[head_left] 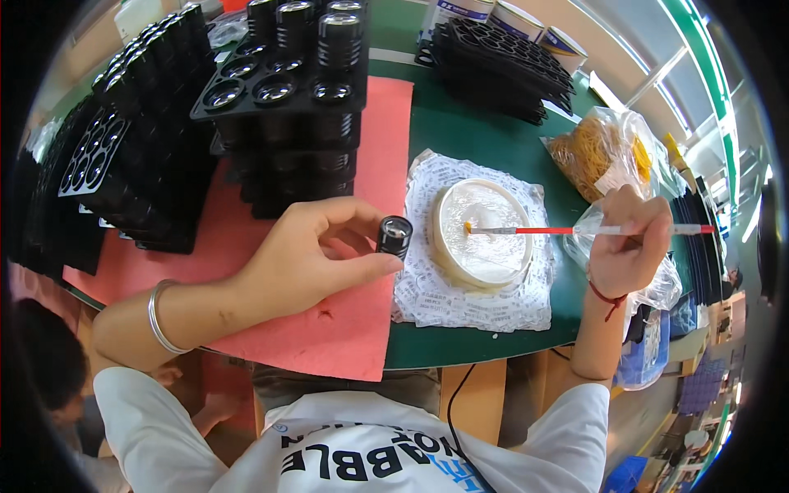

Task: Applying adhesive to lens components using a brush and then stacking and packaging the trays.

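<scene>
My left hand (316, 251) pinches a small black cylindrical part with a glassy round end, like a lens barrel (395, 236), between thumb and fingers above the pink sheet's right edge. In my right hand (629, 240) is a thin red-handled paintbrush (542, 231), held level and pointing left. Its yellowish tip is over a round white dish (441, 238) covered with clear film; whether the tip touches the film I cannot tell. Beneath the dish lies a crumpled printed paper sheet (518, 316).
Black trays (288, 135) holding black cylinders are stacked on a pink sheet (349, 329) at the left. Further back are empty black trays (501, 62) and tins (567, 49). A plastic bag of yellow rubber bands (596, 152) sits at the right. Another person (49, 353) is at lower left.
</scene>
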Motion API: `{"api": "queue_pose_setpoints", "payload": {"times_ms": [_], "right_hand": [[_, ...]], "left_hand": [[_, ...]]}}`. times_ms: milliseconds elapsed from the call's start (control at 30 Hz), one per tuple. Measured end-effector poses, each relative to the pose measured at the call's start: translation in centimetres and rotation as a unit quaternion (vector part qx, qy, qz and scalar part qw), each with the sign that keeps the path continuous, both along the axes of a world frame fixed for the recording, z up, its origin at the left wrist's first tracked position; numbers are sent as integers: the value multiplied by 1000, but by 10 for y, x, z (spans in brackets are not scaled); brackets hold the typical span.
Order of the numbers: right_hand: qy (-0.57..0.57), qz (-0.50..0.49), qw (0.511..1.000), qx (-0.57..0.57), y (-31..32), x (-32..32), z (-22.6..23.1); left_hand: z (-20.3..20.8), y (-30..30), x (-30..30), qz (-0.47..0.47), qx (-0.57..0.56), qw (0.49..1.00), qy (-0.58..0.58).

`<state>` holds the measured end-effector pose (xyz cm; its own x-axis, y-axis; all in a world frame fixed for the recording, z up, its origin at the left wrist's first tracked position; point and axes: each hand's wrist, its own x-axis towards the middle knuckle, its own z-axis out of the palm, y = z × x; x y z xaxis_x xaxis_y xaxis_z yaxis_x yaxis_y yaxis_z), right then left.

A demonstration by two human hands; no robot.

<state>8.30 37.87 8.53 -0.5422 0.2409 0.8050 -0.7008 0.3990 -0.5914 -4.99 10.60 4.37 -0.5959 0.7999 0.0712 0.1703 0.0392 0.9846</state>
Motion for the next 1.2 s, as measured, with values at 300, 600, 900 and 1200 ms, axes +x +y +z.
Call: {"api": "queue_pose_setpoints", "payload": {"times_ms": [300, 600, 900, 1200], "right_hand": [[-2, 121, 968, -218, 5, -11, 7], [1, 92, 992, -85, -17, -6, 2], [-4, 89, 995, -36, -15, -7, 2], [-12, 73, 997, 9, -7, -7, 1]], "left_hand": [[2, -3, -6, 17, 35, 994, -103], [3, -6, -6, 17, 20, 988, -150], [1, -5, -7, 17, 25, 988, -148], [-3, -4, -7, 16, 59, 986, -154]]}}
